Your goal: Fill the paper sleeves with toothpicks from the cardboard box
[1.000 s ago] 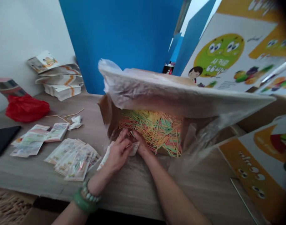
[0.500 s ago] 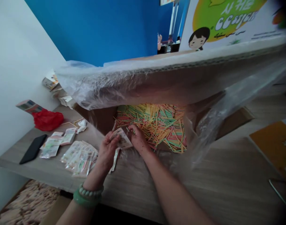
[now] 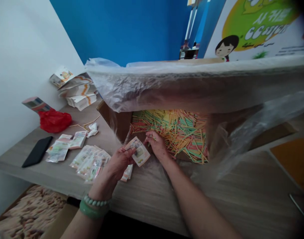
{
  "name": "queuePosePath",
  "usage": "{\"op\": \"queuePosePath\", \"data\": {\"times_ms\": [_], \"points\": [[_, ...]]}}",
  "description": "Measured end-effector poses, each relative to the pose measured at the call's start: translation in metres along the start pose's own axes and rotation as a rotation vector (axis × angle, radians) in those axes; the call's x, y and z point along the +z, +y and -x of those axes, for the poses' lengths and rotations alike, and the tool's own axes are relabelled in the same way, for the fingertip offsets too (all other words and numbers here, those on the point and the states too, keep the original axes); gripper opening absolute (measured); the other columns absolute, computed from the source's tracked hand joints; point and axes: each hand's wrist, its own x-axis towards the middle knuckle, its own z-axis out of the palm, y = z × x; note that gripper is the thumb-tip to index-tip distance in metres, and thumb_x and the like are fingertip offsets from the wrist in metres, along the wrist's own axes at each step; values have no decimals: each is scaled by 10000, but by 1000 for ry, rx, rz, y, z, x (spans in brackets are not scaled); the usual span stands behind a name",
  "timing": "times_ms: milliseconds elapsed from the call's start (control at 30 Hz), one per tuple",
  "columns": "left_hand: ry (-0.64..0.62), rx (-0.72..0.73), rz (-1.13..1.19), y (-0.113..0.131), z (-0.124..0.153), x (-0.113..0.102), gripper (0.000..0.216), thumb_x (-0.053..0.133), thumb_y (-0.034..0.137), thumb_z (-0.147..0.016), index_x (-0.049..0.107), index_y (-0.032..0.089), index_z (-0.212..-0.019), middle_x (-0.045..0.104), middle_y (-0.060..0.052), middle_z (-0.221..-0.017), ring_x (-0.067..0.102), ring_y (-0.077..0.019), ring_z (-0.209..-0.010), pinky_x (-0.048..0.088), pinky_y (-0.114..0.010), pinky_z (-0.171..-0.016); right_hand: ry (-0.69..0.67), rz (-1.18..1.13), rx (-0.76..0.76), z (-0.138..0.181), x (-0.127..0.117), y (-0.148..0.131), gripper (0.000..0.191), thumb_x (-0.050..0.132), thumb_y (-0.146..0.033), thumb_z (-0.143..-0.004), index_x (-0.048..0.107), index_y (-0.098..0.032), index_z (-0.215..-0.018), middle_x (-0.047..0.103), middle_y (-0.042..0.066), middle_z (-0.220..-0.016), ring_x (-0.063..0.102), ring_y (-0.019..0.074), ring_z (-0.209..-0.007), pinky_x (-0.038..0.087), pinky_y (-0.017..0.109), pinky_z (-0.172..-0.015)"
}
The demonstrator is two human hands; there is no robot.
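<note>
My left hand [image 3: 118, 162] pinches a small printed packet [image 3: 140, 152] by its left edge, the printed face turned up. Just to its right, my right hand [image 3: 158, 146] has its fingers closed on what look like thin coloured sticks, mostly hidden by the fingertips. Both hands are at the near side of a cardboard box [image 3: 120, 125] that holds many loose pink, green, yellow and orange sticks [image 3: 176, 134]. Filled clear-backed packets [image 3: 88, 162] lie overlapping on the table left of my left hand. More packets [image 3: 127, 172] lie partly hidden behind that wrist.
Clear plastic liner [image 3: 132, 89] drapes over the box's raised flap. On the table [image 3: 147, 199] lie a black phone [image 3: 37, 151], a red plastic bag [image 3: 55, 120], crumpled tissue [image 3: 92, 129] and stacked printed packaging [image 3: 80, 96]. A bin of pale pieces [image 3: 29, 212] stands below at left.
My hands have moved slightly apart, and the packet is turned to show more of its face. The whole view has shifted, so things appear farther right.
</note>
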Motion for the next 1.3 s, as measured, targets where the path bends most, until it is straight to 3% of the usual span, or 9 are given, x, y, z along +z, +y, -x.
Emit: {"op": "queuePosePath", "data": {"times_ms": [167,267,367,500,600,800,933,1100,1300], "points": [[-73,71,103,-5,4,-7,347,881,346,-581,752,128,-819,758,-66,-773,674,-168,-679,532,-272,-674,-79,195,-32,5,-2,-3,262,563,-281,-778,623,-259,-1032,672,-14,-855,613,185,-845,457,322,-828],[-128,133,111,-15,7,-10,286,848,341,-611,746,142,-790,741,-47,-740,636,-155,-642,508,-262,-634,-102,212,19,3,-1,-7,247,544,-283,-772,600,-249,-1010,666,-28,-770,619,174,-774,469,313,-797],[-142,282,-12,-27,15,-12,222,759,363,-699,721,160,-779,701,-23,-717,582,-146,-631,469,-254,-608,-63,197,32,1,-2,-16,101,517,-299,-779,562,-237,-846,654,-32,-675,616,166,-702,476,308,-773],[-81,495,-231,-41,28,-17,144,617,313,-791,682,185,-785,643,-7,-715,559,-168,-713,445,-263,-662,54,132,-52,15,0,-38,95,537,-328,-816,537,-233,-805,674,-18,-674,649,168,-718,482,337,-843],[-109,466,-245,-50,36,-24,123,583,270,-780,638,190,-704,610,-2,-673,546,-168,-690,417,-251,-619,77,53,-37,42,5,-54,126,583,-350,-830,523,-239,-838,702,-12,-703,684,186,-750,492,365,-864],[-102,419,-324,-55,49,-39,276,632,332,-743,518,187,-537,405,52,-527,367,-109,-553,263,-225,-516,119,-148,81,88,15,-78,210,633,-377,-807,466,-255,-842,715,-12,-724,726,231,-767,539,412,-790],[-140,433,-380,-50,58,-41,250,624,314,-744,515,184,-560,430,48,-558,389,-113,-585,287,-229,-543,102,-236,-46,95,30,-104,189,565,-397,-883,431,-266,-862,696,-33,-740,738,215,-839,535,444,-878],[-148,407,-431,-43,66,-31,244,662,316,-714,523,181,-565,450,50,-558,395,-111,-579,309,-233,-559,84,-268,-128,101,55,-133,166,493,-407,-923,400,-274,-893,690,-39,-749,740,214,-894,538,434,-869],[-129,406,-438,-40,67,-21,246,709,307,-692,535,185,-568,479,45,-559,423,-119,-589,329,-243,-572,123,-234,-124,109,57,-125,171,468,-423,-930,382,-278,-898,695,-36,-742,731,213,-900,537,412,-837]]}}
